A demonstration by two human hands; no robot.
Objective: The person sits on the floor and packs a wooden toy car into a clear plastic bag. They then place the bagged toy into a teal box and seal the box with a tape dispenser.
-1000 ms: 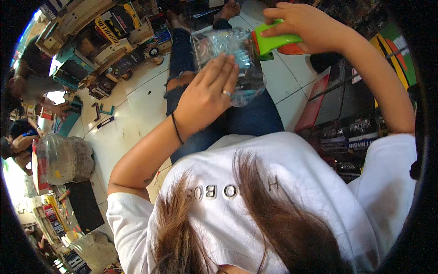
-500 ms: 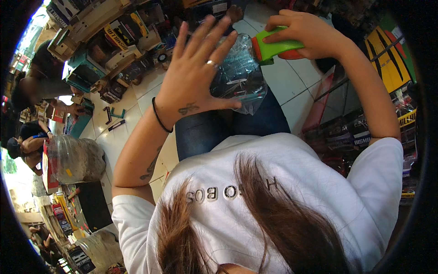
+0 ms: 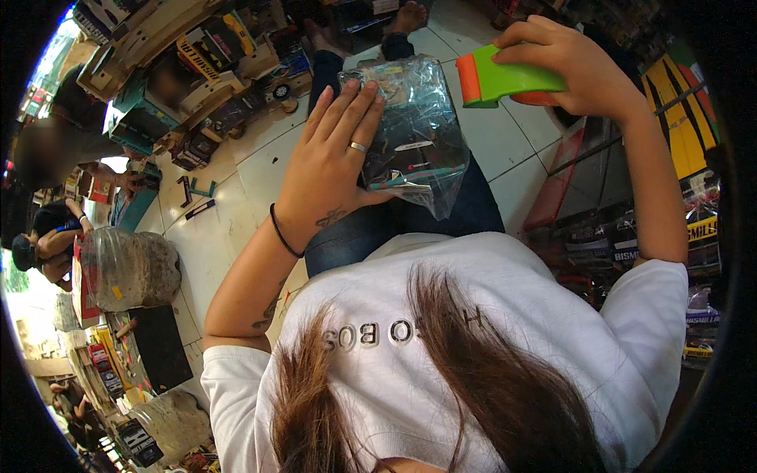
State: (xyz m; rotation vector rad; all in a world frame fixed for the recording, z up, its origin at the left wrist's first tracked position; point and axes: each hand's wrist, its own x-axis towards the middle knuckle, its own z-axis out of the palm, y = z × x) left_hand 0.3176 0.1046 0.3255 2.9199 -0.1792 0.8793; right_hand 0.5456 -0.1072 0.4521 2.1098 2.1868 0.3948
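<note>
over dark jeans (image 3: 482, 201), a crinkly clear-plastic package (image 3: 422, 130) shows contents obscured by glare; the left hand (image 3: 335, 150) lies flat along its left edge, fingers slightly splayed; the right hand (image 3: 552, 63) curls around, partly hiding, a green-and-orange tool (image 3: 512, 76).

Upside-down block capitals (image 3: 368, 334), partly hidden by hair (image 3: 311, 386), cross the white shirt (image 3: 378, 364). Print on the pale label (image 3: 415, 147) of the clear-wrapped package (image 3: 418, 118) is too small to read. Block lettering also marks a yellow-and-black panel (image 3: 206, 54) by the tiled floor's (image 3: 254, 188) far left corner, and dark packages (image 3: 603, 246) and a yellow strip (image 3: 702, 229) beyond its right edge.
</note>
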